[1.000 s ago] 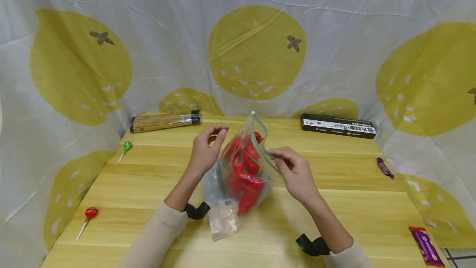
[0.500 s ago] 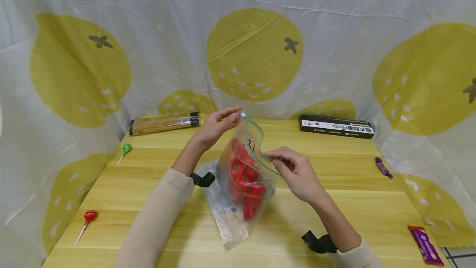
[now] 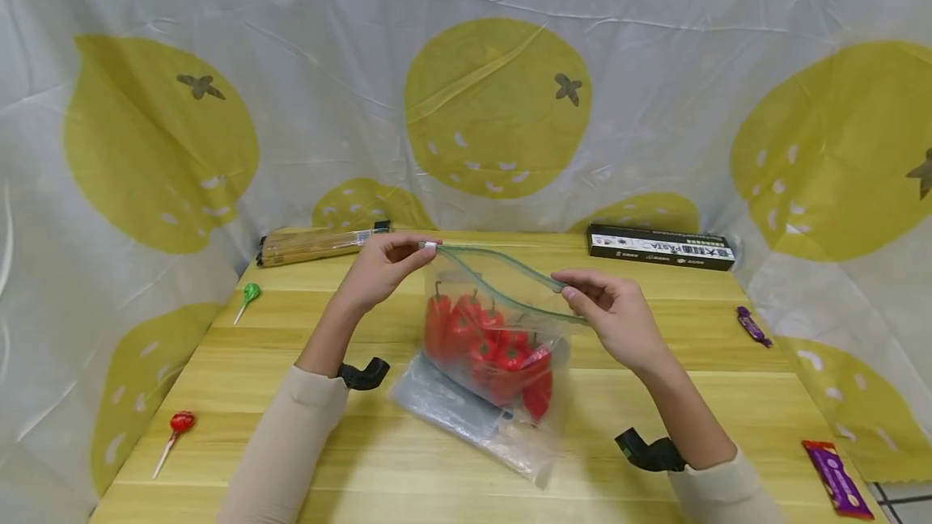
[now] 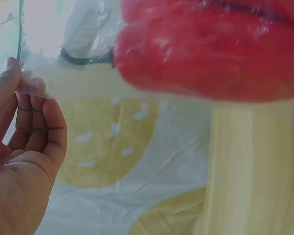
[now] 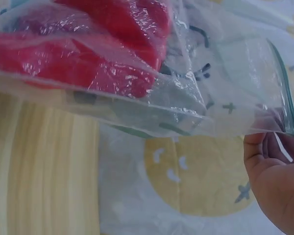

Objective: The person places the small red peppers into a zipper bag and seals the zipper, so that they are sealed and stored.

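Note:
A clear zip bag with green zip edges hangs between both hands, its mouth parted. Several red peppers with dark stems fill its lower half, beside a small pinkish wrapper. My left hand pinches the top left corner by the white slider. On the other side my right hand grips the rim between thumb and fingers. The left wrist view shows the thumb and fingertips on the bag's corner. Red peppers press against the plastic in the right wrist view.
A flat clear plastic bag lies on the wooden table beneath the peppers. At the back are a spaghetti pack and a black pasta box. Lollipops lie left; a purple candy and a purple-red snack bar right.
My left hand, free of the bag one second ago, reached the slider corner, took hold and drew it left. The bag has turned and spread wide; my right hand shifted slightly right, still gripping.

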Motion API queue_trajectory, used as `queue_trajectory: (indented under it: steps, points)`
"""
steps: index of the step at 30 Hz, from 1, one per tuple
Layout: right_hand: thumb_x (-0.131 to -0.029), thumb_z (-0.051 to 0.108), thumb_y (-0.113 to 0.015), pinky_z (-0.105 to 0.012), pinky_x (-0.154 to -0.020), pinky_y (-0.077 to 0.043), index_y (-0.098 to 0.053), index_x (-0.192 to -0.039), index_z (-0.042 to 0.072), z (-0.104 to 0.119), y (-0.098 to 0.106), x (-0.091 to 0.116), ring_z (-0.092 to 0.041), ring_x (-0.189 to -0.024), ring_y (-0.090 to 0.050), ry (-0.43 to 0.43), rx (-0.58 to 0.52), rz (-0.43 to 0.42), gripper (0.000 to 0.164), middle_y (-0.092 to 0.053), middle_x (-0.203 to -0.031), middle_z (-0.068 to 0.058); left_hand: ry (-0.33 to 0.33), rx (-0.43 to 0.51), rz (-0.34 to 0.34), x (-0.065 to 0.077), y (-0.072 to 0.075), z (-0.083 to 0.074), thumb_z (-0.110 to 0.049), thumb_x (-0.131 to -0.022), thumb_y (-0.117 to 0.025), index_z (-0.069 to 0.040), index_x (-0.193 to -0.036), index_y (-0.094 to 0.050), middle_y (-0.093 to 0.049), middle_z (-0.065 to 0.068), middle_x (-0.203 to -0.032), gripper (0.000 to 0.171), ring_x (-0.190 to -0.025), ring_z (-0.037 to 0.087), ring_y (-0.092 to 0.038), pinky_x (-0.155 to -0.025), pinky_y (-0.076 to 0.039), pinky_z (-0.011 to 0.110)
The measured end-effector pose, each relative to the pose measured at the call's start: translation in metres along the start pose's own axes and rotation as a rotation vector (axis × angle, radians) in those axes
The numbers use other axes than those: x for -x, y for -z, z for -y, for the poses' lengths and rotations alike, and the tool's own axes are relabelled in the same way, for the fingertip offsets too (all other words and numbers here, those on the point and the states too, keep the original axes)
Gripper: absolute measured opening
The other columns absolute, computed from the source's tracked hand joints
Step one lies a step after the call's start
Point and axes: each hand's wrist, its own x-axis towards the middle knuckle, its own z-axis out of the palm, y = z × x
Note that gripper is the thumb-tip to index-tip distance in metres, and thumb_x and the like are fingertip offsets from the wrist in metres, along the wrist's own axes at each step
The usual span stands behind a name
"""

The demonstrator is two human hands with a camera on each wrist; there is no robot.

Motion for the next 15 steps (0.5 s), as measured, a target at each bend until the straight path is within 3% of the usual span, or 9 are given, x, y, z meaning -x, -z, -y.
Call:
queue_trajectory:
  steps: [4, 8, 12, 15]
  points:
    - [-0.097, 0.028, -0.06, -0.025, -0.076, -0.054, -0.066, -0.123, 0.015, 0.0, 0.011, -0.008, -0.022, -0.091, -0.064, -0.039, 0.04, 0.015, 0.03, -0.069, -0.112, -0.008, -0.042, -0.066, -0.08, 0.02, 0.003, -0.007, -0.045, -0.087, -0.07, -0.027, -0.105, -0.073, -0.071, 0.001, -0.102, 0.026, -0.092, 0.023, -0.068, -0.077, -0.055, 0.038]
    - [-0.097, 0.032, -0.06, -0.025, -0.081, -0.054, -0.066, -0.123, 0.016, -0.004, 0.017, -0.013, -0.021, -0.094, -0.064, -0.053, 0.03, 0.047, 0.031, -0.069, -0.115, -0.002, -0.1, -0.093, -0.176, 0.034, -0.004, -0.012, -0.04, -0.088, -0.07, -0.024, -0.104, -0.073, -0.07, -0.003, -0.097, 0.022, -0.087, 0.024, -0.068, -0.072, -0.055, 0.031]
    - [-0.097, 0.019, -0.061, -0.023, -0.086, -0.054, -0.062, -0.127, 0.007, -0.014, 0.02, -0.006, -0.015, -0.1, -0.065, -0.027, -0.071, 0.094, 0.032, -0.067, -0.119, 0.001, -0.115, -0.062, -0.232, 0.042, -0.01, -0.016, -0.03, -0.09, -0.07, -0.018, -0.104, -0.073, -0.071, 0.002, -0.095, 0.02, -0.086, 0.018, -0.069, -0.076, -0.055, 0.026]
    - [-0.094, 0.009, -0.064, -0.023, -0.082, -0.055, -0.06, -0.126, -0.001, -0.022, 0.019, 0.0, -0.011, -0.098, -0.066, -0.012, -0.116, 0.112, 0.033, -0.067, -0.114, 0.001, -0.123, -0.054, -0.25, 0.046, -0.011, -0.024, -0.023, -0.091, -0.069, -0.011, -0.104, -0.073, -0.072, 0.008, -0.093, 0.018, -0.084, 0.016, -0.069, -0.076, -0.055, 0.025]
